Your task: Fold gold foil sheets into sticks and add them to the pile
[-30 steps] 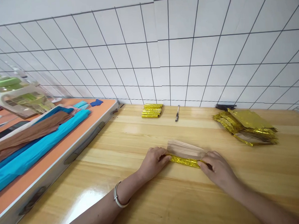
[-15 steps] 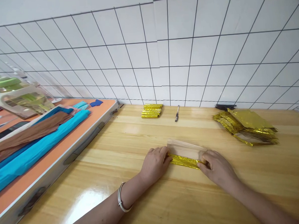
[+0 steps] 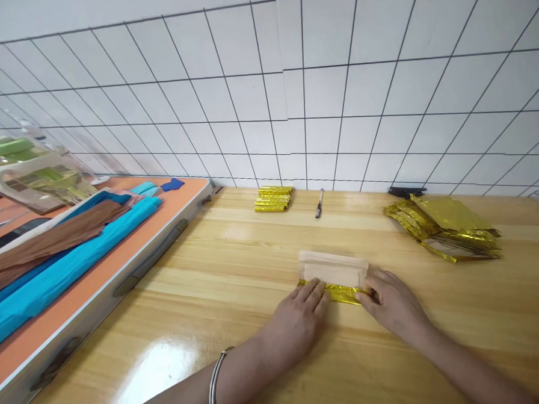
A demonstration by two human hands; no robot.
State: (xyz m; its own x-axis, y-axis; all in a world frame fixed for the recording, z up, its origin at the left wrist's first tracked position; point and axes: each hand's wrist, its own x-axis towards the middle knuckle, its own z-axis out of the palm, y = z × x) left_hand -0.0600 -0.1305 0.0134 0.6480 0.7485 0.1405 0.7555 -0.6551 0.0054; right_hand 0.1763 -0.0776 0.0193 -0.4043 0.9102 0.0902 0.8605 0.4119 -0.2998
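A sheet of gold foil paper (image 3: 334, 270) lies on the wooden table, its pale back facing up and its near edge folded over into a shiny gold strip. Across the left part of that fold rest the outstretched fingers of my left hand (image 3: 296, 321), palm down. My right hand (image 3: 392, 304) pinches the right end of the folded strip between thumb and fingers. Farther back sits a small row of folded gold strips (image 3: 273, 199). To the right is a loose pile of gold foil sheets (image 3: 458, 219), some with edges bent.
A pen (image 3: 319, 203) lies near the tiled wall, and a black object (image 3: 407, 192) sits behind the gold pile. On the left, an orange-topped raised board (image 3: 131, 248) carries blue and brown crepe-like paper (image 3: 82, 251), a dark phone-like slab and a clear container (image 3: 47, 183).
My left hand has let go of the left end and moved right, fingers now flat on the fold. The pale part lies flatter. My right hand stays at the right end.
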